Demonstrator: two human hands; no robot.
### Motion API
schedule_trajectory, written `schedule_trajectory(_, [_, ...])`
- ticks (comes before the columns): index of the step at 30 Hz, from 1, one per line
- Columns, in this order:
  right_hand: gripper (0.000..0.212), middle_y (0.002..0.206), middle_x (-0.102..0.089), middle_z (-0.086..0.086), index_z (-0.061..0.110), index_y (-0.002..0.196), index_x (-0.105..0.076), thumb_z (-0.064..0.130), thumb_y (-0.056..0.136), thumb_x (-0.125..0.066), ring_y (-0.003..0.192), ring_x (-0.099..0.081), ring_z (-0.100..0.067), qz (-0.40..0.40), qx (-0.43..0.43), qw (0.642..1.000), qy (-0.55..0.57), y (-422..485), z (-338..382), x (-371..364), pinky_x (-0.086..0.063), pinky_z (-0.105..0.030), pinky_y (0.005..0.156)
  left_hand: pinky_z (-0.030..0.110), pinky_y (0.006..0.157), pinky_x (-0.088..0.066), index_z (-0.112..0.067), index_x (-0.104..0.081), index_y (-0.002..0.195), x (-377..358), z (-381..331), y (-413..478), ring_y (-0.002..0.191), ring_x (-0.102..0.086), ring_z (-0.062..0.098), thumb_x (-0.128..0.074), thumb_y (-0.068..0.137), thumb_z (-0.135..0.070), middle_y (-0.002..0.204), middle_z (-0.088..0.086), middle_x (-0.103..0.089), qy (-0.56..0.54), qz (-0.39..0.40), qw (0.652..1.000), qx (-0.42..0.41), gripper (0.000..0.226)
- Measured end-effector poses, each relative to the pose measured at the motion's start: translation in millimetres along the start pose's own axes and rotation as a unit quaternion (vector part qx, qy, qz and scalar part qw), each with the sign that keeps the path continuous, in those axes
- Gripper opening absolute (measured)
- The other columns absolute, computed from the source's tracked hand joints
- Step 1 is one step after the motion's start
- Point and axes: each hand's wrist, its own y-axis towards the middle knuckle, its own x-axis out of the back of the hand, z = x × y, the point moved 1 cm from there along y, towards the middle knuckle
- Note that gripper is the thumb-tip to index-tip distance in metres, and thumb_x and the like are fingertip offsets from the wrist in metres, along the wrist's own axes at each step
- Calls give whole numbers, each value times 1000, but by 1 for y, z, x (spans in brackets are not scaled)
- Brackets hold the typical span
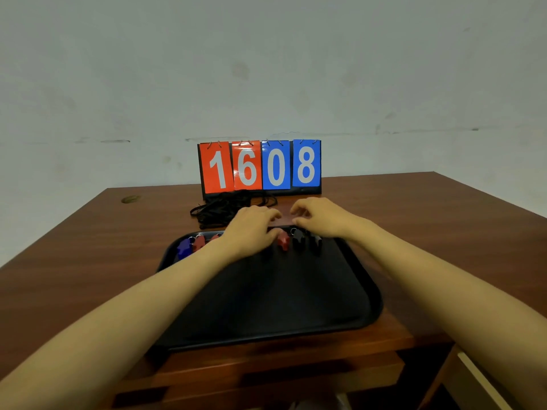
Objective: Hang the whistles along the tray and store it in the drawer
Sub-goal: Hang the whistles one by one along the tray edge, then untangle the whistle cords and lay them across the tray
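Black tray (pixel 266 303) carries coloured whistles (pixel 283 241) along far rim.

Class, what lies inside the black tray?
In the tray, along its far edge: a blue whistle, red whistles and black whistles. The left hand covers the row's middle, hiding anything there.

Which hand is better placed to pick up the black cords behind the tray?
Probably the left hand: it is right beside the black cords; the right hand is farther off, by the black whistles.
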Motion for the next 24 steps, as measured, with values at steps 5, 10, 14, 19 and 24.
schedule_trajectory(5, [33,124,-58,-1,18,126,-54,26,95,-53,104,-54,-11,31,44,999,0,49,28,-6,-44,-22,86,31,93,-47,-19,-65,114,26,58,0,108,-55,15,-56,92,-27,120,0,-60,-37,-8,993,112,25])
schedule_trajectory(10, [45,131,-54,-4,18,135,-45,23,92,-58,115,-54,-19,104,60,991,-64,112,48,-29,-46,-31,98,30,93,-43,-16,-61,121,34,119,4,115,-56,20,-57,91,-17,128,4,-60,-102,14,969,225,31])
schedule_trajectory(14, [56,132,-50,-5,20,142,-37,20,91,-59,117,-52,-22,144,101,979,-99,144,63,-51,-43,-33,100,31,101,-39,-18,-45,138,24,147,13,126,-48,23,-59,89,-13,140,7,-48,-107,88,968,207,52])
schedule_trajectory(19, [21,110,-54,-6,16,107,-52,27,91,-59,95,-52,-20,141,118,977,-109,156,60,-72,-45,-33,82,31,100,-40,-17,-42,139,4,160,14,123,-50,23,-64,85,-15,138,8,-49,-118,132,961,212,58])
schedule_trajectory(24, [19,100,-52,-1,15,109,-55,27,95,-52,89,-51,-18,93,57,982,-155,152,40,-60,-43,-30,72,37,86,-49,-13,-63,96,3,165,13,96,-60,24,-60,89,-18,109,10,-66,-87,51,968,231,10])
